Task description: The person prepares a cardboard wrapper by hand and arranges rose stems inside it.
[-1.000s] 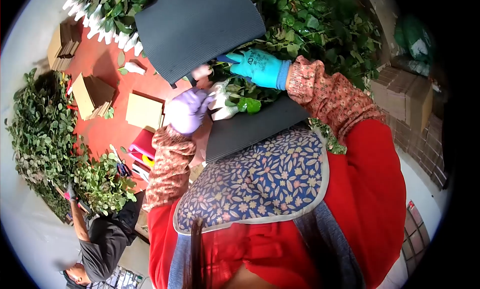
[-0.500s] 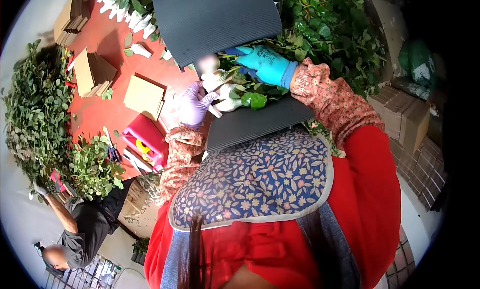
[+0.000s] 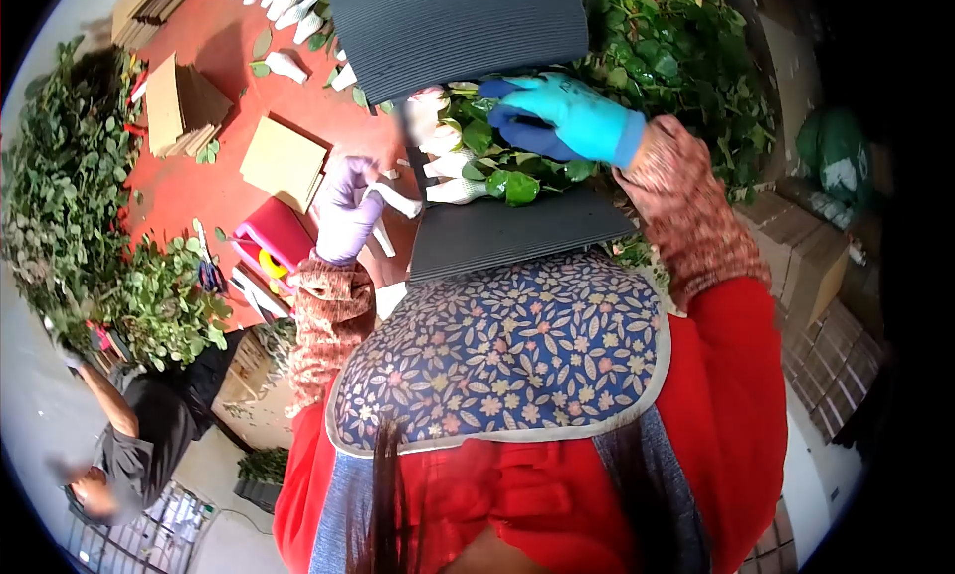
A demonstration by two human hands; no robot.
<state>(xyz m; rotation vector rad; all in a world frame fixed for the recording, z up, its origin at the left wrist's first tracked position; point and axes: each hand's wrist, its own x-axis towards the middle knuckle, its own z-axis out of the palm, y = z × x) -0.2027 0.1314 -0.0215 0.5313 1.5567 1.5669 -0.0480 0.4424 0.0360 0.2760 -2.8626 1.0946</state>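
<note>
My left hand, in a lilac glove, is closed with its fingertips on a small white mesh sleeve, left of the flowers. My right hand, in a blue glove, lies over the leafy stems with fingers stretched out and slightly apart. Between the hands, rose heads lie on a black ribbed sheet. Two wear white mesh sleeves, one of them a sleeved rose nearest me; a pale pink rose lies above them. The sheet's raised upper flap stands behind the flowers.
On the red table are cardboard pieces, a pink holder, scissors and more sleeved roses. Leafy stems pile up at right and left. Cardboard boxes stand right. Another person works at lower left.
My left hand has moved left, away from the rose heads, with the white mesh sleeve at its fingertips. My right hand has shifted slightly right and its fingers show more fully.
</note>
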